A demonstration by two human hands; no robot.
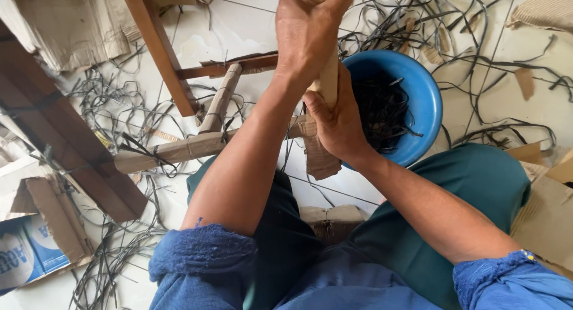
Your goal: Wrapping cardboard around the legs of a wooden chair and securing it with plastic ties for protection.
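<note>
While the left hand (307,32) clasps the wrapped wooden leg (328,80) above, the right hand (337,122) grips below

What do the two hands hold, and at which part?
Both grip one cardboard-wrapped wooden leg: the left hand around its upper part, the right hand just below.

Blue bowl (427,98) of black strips (382,116), flattened cardboard (65,29), loose straps (477,53) on floor.
</note>
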